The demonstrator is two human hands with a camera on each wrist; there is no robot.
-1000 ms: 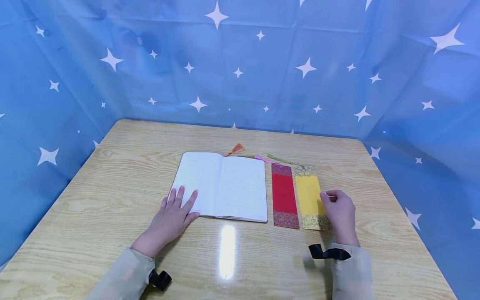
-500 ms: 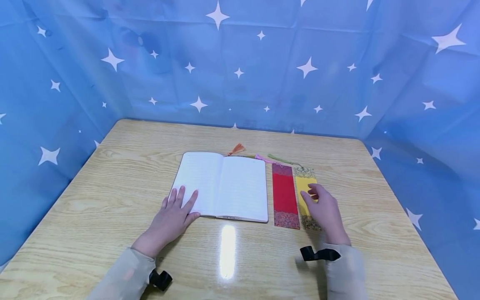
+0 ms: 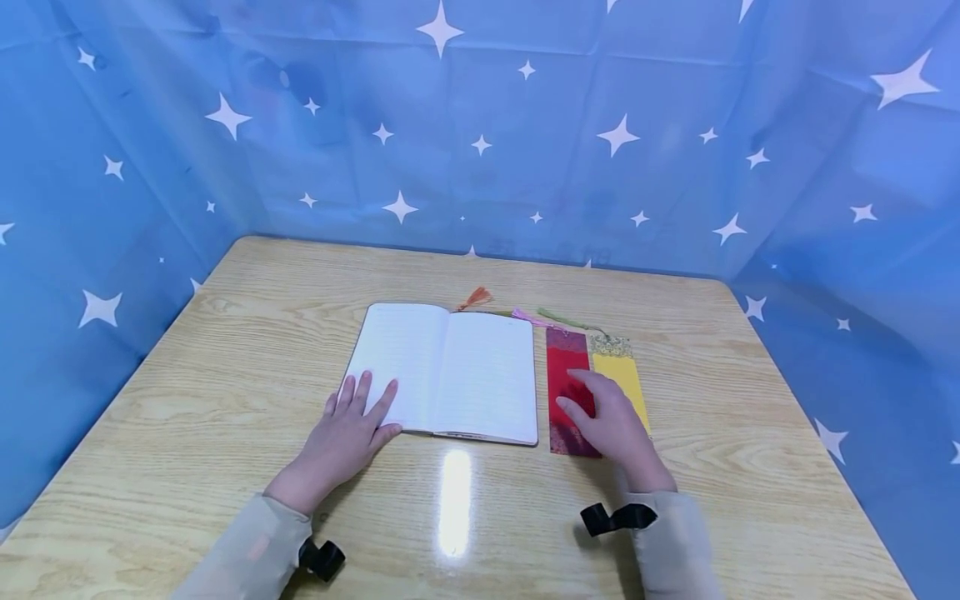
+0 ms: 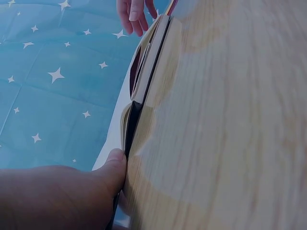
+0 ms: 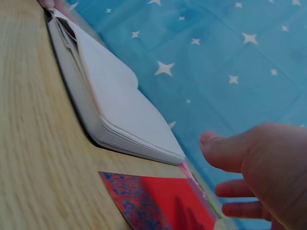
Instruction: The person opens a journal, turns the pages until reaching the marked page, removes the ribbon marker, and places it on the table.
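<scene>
An open notebook with white lined pages lies flat on the table. My left hand rests on its lower left page, fingers spread straight; in the left wrist view the thumb touches the near edge. Over the red bookmark hovers my right hand, fingers loosely bent, with a gap between thumb and fingers and nothing held. The right wrist view shows that hand above the red bookmark's surface, apart from it. A yellow bookmark lies just right of the red one, its lower part hidden by the right hand.
Beyond the notebook's top edge lies an orange tassel. A pink tassel and a green tassel stretch from the bookmarks' tops. The wooden table meets a blue star-patterned curtain at the back and sides.
My right hand has moved left, from the yellow bookmark's right edge to above the red bookmark, and its fingers have spread apart. The left hand has stayed in place on the notebook.
</scene>
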